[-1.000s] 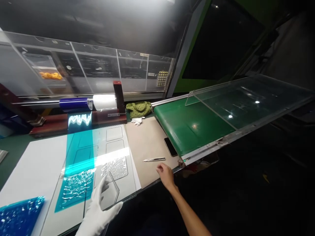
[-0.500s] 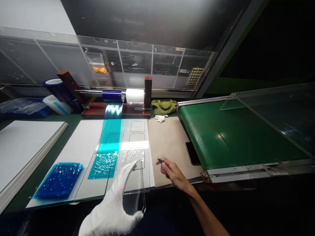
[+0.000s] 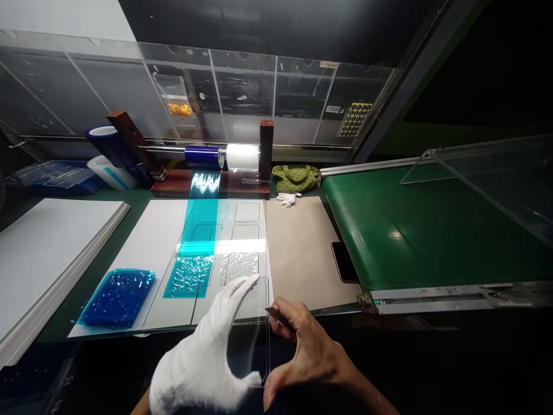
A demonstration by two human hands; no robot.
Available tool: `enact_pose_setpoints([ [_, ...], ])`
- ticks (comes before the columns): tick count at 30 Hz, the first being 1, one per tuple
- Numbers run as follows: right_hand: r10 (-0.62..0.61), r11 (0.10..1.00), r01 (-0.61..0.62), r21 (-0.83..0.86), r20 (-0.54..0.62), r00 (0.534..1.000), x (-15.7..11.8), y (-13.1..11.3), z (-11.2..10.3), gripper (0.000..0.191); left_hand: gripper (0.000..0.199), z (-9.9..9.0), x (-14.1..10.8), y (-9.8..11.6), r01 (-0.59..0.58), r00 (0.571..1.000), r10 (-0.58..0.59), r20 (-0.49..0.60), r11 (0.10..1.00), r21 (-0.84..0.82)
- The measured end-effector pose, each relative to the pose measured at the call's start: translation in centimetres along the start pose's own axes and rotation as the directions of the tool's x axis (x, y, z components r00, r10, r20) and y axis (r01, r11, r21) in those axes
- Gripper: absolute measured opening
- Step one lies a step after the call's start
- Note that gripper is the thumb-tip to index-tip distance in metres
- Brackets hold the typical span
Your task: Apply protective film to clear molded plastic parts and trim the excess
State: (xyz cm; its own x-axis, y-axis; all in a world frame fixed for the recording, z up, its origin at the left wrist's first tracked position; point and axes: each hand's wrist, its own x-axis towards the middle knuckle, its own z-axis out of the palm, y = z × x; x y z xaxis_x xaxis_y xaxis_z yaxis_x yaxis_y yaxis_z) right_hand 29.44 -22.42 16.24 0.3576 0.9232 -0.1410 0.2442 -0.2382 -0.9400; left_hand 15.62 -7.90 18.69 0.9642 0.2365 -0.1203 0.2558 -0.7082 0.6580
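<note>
Because the clear plastic sheet (image 3: 253,331) is held only at its edges by the gloved left hand (image 3: 203,369), fingers spread apart, it could slip, or take a scratch from the small blade (image 3: 275,316) pinched in the bare right hand (image 3: 311,357). The sheet appears clear and flat, just beyond the table (image 3: 60,328) edge.

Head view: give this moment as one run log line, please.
white-gloved left hand | holds clear sheet | bare right hand | holds utility knife

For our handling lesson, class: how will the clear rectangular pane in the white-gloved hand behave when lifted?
The clear rectangular pane seems stiff, showing no bend in the white-gloved left hand. Its glossy face may slip; its thin edge might chip.
</note>
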Motion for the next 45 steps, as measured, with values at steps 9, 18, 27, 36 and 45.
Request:
enact_pose_setpoints([
  [9,0.003,1.000,-0.004,0.025,0.054,0.999,0.0,-0.7,0.4,0.073,0.109,-0.1,-0.3,-0.2,-0.063,0.998,0.062,-0.008,0.998,-0.025],
  [18,0.021,0.999,-0.022,0.046,0.038,0.999,-0.9,-0.1,1.1,0.059,0.109,-0.8,0.2,-0.1,-0.105,0.994,0.105,0.023,0.994,-0.011],
  [27,-0.097,0.987,0.115,0.108,-0.160,0.982,0.9,3.7,-0.4,0.066,0.106,0.0,1.7,-0.9,-0.051,0.969,0.101,-0.226,0.975,0.216],
  [36,0.015,0.671,-0.245,-0.700,-0.318,0.948,6.1,16.1,-5.3,0.046,0.094,1.4,2.9,-6.1,0.253,0.961,-0.239,0.142,0.540,-0.803],
  [45,-0.396,0.657,0.364,-0.661,0.109,0.912,6.5,3.6,0.3,0.104,0.103,5.3,3.7,-8.7,0.306,0.945,0.050,0.322,-0.479,-0.822],
])
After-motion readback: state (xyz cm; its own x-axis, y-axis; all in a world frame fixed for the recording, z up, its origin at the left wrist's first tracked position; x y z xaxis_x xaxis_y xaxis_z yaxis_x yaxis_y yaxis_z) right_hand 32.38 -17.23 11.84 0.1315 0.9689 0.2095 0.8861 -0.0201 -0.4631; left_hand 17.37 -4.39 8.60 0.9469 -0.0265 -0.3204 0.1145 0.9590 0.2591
